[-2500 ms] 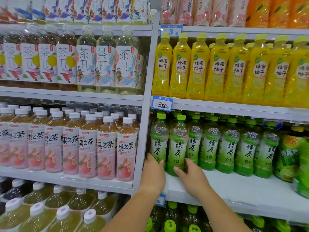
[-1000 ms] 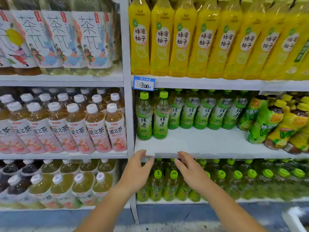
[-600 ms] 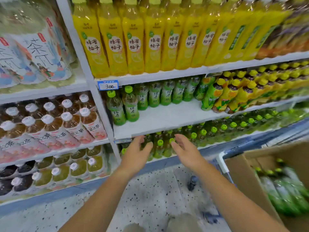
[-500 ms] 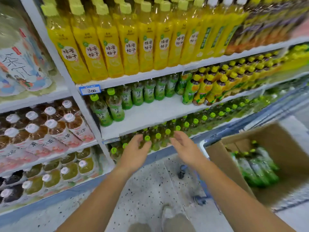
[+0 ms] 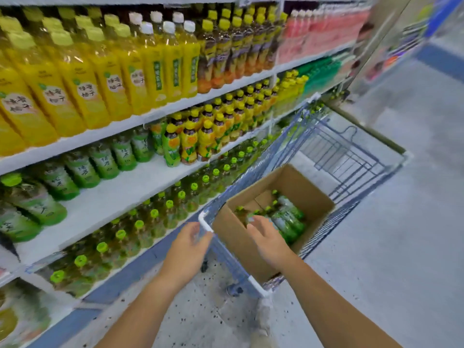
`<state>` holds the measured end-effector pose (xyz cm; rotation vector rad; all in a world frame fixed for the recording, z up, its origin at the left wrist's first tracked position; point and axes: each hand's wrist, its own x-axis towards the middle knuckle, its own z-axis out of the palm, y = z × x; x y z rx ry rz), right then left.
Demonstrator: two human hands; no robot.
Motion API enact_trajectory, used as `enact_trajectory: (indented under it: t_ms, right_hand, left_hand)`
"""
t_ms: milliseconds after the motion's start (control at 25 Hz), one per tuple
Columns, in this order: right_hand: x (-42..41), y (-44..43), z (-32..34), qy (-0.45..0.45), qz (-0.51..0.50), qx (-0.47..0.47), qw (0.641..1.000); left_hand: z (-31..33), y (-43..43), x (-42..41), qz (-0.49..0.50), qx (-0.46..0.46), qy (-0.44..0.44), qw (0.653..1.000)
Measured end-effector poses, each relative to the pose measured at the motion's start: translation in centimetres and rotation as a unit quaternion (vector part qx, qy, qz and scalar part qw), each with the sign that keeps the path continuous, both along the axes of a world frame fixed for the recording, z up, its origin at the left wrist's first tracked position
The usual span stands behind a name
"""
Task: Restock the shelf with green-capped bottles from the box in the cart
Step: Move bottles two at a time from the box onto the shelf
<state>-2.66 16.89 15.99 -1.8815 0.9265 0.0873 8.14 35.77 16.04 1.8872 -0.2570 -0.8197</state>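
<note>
Right hand (image 5: 266, 241) moved over one box (image 5: 305, 187), one cart (image 5: 257, 285)

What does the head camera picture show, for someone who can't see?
The right hand is over a cardboard box of green-capped bottles in a blue cart; the left hand is by the cart's corner, beside drink shelves.

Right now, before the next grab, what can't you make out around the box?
Head view only, motion-blurred.
1. Bottles in the box: count unclear; its near wall and the right hand cover some.
2. Right fingertips: blur hides whether they touch a bottle.
3. Left hand: contact with the cart rim unclear.
</note>
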Motion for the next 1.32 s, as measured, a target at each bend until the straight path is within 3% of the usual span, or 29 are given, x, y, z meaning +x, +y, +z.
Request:
enact_trajectory:
  t_ms: [240, 560, 680, 960, 1200, 1320]
  right_hand:
    - [-3.7, -13.8, -2.4, 0.014, -0.001, 0.005, 1.0]
    - [-3.7, -28.7, -8.8, 0.094, 0.083, 0.041, 0.991]
    - [-3.0, -31.1, -12.2, 0.165, 0.106, 0.041, 0.98]
    - [-0.4, -32.9, -23.2, 0.284, 0.127, 0.092, 0.946]
    - [1.2, -34.3, -32.3, 0.319, 0.175, 0.045, 0.93]
    - [1.7, -34.4, -35.2, 0.301, 0.156, 0.011, 0.941]
  left_hand:
    - [-0.8, -14.2, -4.3, -0.044, 0.03, 0.04, 0.998]
    - [-5.5, -28.7, -4.8, 0.014, 0.102, 0.128, 0.986]
    - [-8.7, -31.2, -4.4, 0.03, 0.166, 0.179, 0.969]
    - [-20.0, -34.5, -3.0, 0.03, 0.223, 0.237, 0.945]
    - [-29.0, -38.1, -0.9, 0.02, 0.262, 0.254, 0.931]
    - [-32.6, -39.9, -0.8, 0.017, 0.294, 0.231, 0.927]
